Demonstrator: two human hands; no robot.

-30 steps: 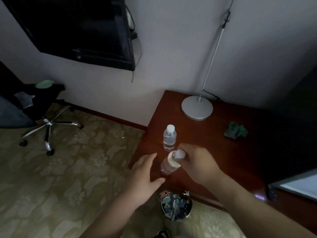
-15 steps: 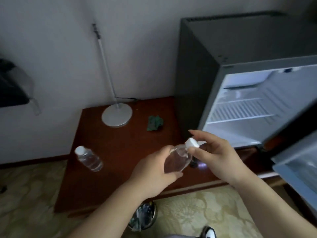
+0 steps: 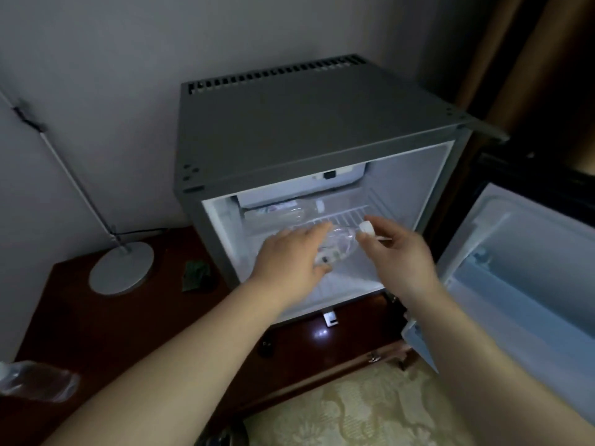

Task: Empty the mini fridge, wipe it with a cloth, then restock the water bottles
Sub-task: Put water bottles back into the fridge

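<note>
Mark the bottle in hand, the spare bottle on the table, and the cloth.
held bottle [image 3: 341,244]: head view, clear body below the neck.
spare bottle [image 3: 42,385]: head view, mid-body.
cloth [image 3: 195,274]: head view, crumpled middle.

- Most likely a hotel guest room, or lodging of that kind.
- A small grey mini fridge [image 3: 309,123] stands in the middle of the frame on a low, dark wooden surface [image 3: 106,317], with a small water bottle [image 3: 35,381] at the lower left edge.
- Pale carpet [image 3: 370,410] with a floral pattern covers the floor, bottom centre.
- A brown curtain [image 3: 515,59] hangs at the upper right.
- At the left, a thin-poled lamp with a round metal base [image 3: 121,267] stands against a plain wall [image 3: 112,59].
</note>
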